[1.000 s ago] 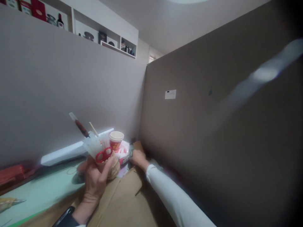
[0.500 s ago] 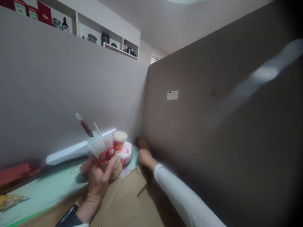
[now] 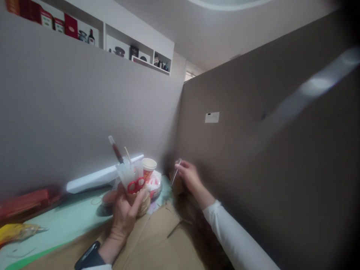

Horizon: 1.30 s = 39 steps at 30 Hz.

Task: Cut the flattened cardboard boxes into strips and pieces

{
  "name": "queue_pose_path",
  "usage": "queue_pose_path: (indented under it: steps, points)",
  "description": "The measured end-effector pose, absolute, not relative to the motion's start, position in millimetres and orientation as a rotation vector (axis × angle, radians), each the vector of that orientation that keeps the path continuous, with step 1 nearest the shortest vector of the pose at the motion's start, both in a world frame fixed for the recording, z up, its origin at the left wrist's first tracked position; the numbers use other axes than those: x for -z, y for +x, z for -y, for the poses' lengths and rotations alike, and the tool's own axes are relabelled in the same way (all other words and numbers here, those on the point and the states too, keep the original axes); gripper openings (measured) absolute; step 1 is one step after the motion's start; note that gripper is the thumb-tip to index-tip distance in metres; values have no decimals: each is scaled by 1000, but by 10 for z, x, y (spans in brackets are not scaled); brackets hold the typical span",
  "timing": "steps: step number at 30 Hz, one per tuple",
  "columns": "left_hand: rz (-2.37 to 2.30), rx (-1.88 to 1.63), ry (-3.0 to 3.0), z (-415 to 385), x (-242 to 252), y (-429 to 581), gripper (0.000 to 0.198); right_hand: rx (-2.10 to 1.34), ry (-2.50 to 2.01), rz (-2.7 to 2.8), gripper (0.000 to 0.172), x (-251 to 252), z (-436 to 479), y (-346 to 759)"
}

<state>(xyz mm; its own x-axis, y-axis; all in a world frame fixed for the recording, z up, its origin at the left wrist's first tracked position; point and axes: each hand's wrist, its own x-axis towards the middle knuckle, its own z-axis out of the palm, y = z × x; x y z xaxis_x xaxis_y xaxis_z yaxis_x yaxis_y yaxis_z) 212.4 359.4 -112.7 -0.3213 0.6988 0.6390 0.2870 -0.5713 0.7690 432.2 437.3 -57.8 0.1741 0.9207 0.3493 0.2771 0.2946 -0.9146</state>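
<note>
My left hand (image 3: 123, 212) is wrapped round a bundle of translucent sticks (image 3: 127, 170), with red-handled scissors (image 3: 136, 185) among them. A dark red-brown handled tool (image 3: 116, 152) and a thin pale wooden stick (image 3: 127, 153) poke up from the same bundle. Whether a cup holds them all is hidden by my fingers. Close behind my left fingers is a tan woven-looking container (image 3: 145, 204). Off to the right, my right hand (image 3: 188, 174) pinches a thin clear stick (image 3: 176, 172), tilted, above a brown box (image 3: 177, 185) beside the dark wall.
Stacked paper cups (image 3: 149, 167) and a white-and-red plastic package (image 3: 154, 183) stand behind my left hand. A yellow glue gun (image 3: 21, 231) lies at left on the pale green mat (image 3: 64, 221). Brown cardboard (image 3: 165, 243) is in front; the dark wall (image 3: 267, 168) bounds the right.
My right hand has risen from the brown box in the corner and now shows a clear stick in its fingers. The left hand keeps its hold; the view has shifted slightly left.
</note>
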Motion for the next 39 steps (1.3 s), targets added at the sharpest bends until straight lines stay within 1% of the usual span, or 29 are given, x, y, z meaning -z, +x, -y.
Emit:
queue_pose_path:
  steps: [2, 5, 7, 9, 15, 23, 30, 36, 39]
  points:
    - [-1232, -1956, 1621, -3592, 1134, 2139, 37, -699, -1006, 1285, 23, 388, -4266, 4218]
    - [-1205, -1944, 1630, -3600, 1147, 2142, 41, -720, -733, 1237, 25, 128, -4091, 3979]
    - [-1199, -1935, 1639, -3607, 1160, 2128, 43, -734, -611, 1247, 26, 9, -3976, 3800]
    - [-1199, -1917, 1651, -3616, 1173, 2109, 45, -741, -538, 1280, 23, -55, -3879, 3641]
    - [-1202, -1885, 1672, -3647, 1192, 2085, 46, -803, -526, 1422, 11, -52, -3769, 3451]
    - [-1188, -1893, 1651, -3663, 1201, 2085, 46, -780, -546, 1464, 9, -40, -3738, 3568]
    - [-1220, -1887, 1663, -3678, 1209, 2048, 53, -711, -501, 1534, 4, 36, -3572, 3618]
    - [-1222, -1840, 1672, -3665, 1202, 2044, 59, -661, -447, 1542, 5, -34, -3509, 3671]
    - [-1210, -1810, 1668, -3648, 1176, 2051, 57, -652, -425, 1621, 5, -90, -3495, 3700]
